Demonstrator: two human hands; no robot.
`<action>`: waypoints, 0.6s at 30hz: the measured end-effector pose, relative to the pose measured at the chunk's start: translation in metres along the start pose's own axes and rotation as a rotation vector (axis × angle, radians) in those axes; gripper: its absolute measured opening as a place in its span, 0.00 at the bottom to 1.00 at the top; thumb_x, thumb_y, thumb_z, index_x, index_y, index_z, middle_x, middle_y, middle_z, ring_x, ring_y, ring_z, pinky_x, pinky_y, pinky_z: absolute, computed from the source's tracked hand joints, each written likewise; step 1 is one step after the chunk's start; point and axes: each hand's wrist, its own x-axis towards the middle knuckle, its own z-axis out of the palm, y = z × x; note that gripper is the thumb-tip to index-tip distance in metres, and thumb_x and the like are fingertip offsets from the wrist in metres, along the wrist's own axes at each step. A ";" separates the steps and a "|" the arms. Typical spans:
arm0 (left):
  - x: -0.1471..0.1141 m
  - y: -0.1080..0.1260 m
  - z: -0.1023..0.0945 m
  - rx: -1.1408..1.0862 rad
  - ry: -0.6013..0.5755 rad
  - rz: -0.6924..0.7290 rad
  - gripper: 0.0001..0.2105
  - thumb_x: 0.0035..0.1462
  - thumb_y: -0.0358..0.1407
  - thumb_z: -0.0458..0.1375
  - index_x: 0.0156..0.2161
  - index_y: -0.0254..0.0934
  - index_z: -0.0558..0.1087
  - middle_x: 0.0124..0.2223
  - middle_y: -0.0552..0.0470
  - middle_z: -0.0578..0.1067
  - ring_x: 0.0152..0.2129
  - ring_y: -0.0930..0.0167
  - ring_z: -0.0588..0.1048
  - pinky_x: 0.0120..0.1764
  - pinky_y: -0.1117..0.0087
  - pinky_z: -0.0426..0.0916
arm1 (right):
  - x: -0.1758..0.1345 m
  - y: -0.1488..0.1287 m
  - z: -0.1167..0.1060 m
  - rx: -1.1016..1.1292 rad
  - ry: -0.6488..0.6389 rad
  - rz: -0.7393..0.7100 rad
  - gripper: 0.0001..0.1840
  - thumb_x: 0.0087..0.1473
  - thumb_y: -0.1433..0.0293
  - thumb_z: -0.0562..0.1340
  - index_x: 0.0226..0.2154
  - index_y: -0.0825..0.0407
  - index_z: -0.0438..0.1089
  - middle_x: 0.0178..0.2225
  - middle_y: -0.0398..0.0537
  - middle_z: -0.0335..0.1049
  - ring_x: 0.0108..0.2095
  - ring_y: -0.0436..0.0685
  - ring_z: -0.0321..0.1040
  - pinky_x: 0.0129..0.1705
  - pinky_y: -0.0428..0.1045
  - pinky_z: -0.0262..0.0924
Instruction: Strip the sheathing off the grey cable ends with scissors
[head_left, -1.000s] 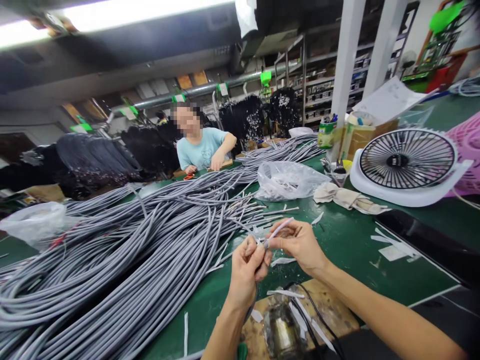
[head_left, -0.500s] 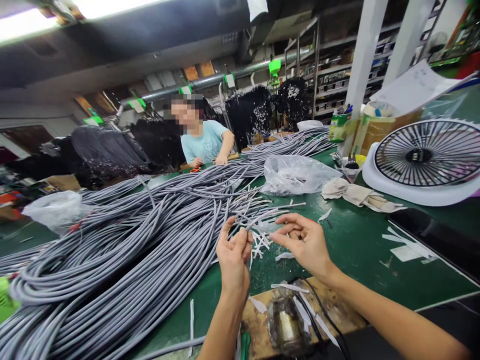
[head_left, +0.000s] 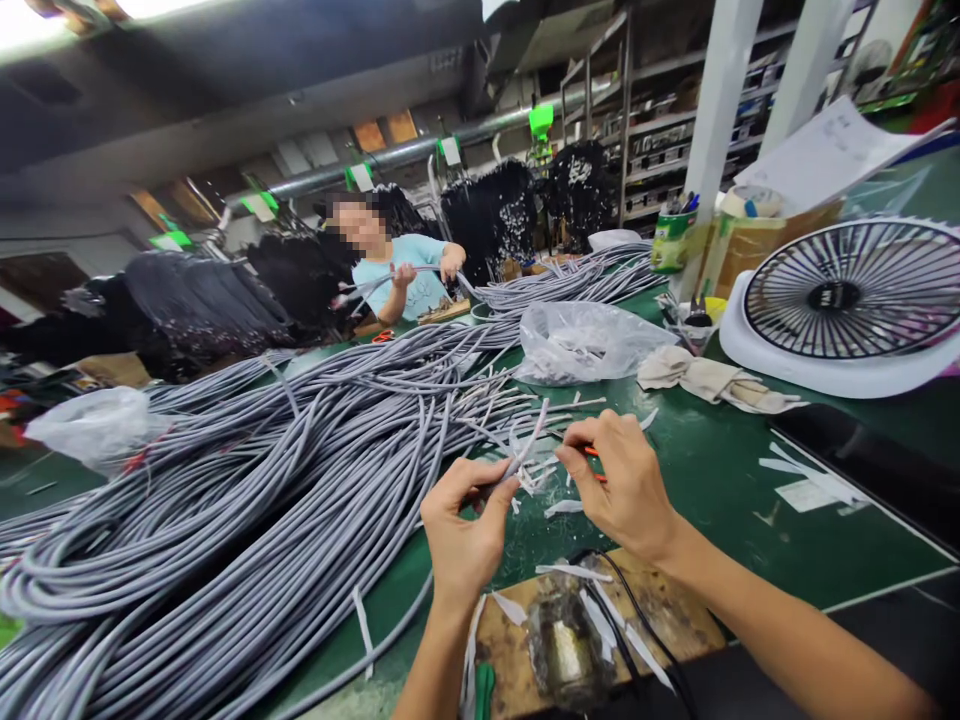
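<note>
– Where is the grey cable (head_left: pixel 513 468) you are working on?
– In your left hand (head_left: pixel 465 525), just right of the cable pile (head_left: pixel 300 480), its pale tip angled up and away from you
– And your fingers?
– Your left ones pinch narrowly on that cable; your right hand (head_left: pixel 622 485) curls round an orange-handled tool (head_left: pixel 598 466), its working end unclear
– What else?
– White scraps (head_left: pixel 531 482) on the tabletop (head_left: pixel 720 490) near the pile's right side, and a fan (head_left: pixel 836 297) well to its right
</note>
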 end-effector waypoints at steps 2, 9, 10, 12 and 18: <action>-0.002 0.001 0.000 0.062 0.013 0.101 0.02 0.45 0.29 0.61 0.29 0.35 0.74 0.25 0.54 0.72 0.21 0.76 0.67 0.22 0.76 0.60 | -0.001 -0.002 0.000 -0.043 0.015 -0.077 0.06 0.55 0.71 0.55 0.27 0.52 0.60 0.22 0.43 0.65 0.25 0.51 0.57 0.32 0.49 0.48; -0.003 0.003 0.001 0.106 -0.017 0.164 0.01 0.47 0.29 0.60 0.28 0.35 0.73 0.23 0.55 0.69 0.19 0.77 0.63 0.21 0.76 0.58 | -0.002 -0.003 0.000 -0.075 0.028 -0.142 0.06 0.54 0.72 0.57 0.27 0.53 0.62 0.21 0.42 0.66 0.25 0.51 0.57 0.33 0.49 0.47; -0.003 0.003 0.001 0.104 -0.024 0.161 0.01 0.47 0.29 0.60 0.28 0.35 0.73 0.23 0.55 0.69 0.19 0.77 0.63 0.21 0.76 0.58 | -0.002 -0.003 0.000 -0.078 0.029 -0.146 0.06 0.54 0.72 0.57 0.27 0.53 0.62 0.20 0.42 0.66 0.25 0.51 0.57 0.33 0.49 0.47; -0.003 0.003 0.001 0.097 -0.032 0.155 0.01 0.47 0.29 0.60 0.28 0.35 0.73 0.23 0.55 0.69 0.19 0.77 0.63 0.21 0.76 0.57 | -0.002 -0.003 -0.001 -0.081 0.027 -0.151 0.06 0.54 0.72 0.57 0.27 0.53 0.62 0.20 0.42 0.65 0.25 0.51 0.57 0.33 0.49 0.47; -0.004 0.002 0.002 0.096 -0.060 0.144 0.01 0.48 0.29 0.60 0.29 0.35 0.73 0.24 0.56 0.68 0.20 0.77 0.64 0.21 0.76 0.57 | -0.003 -0.005 0.000 -0.101 0.001 -0.176 0.05 0.54 0.72 0.57 0.27 0.53 0.63 0.20 0.42 0.66 0.26 0.51 0.58 0.33 0.50 0.47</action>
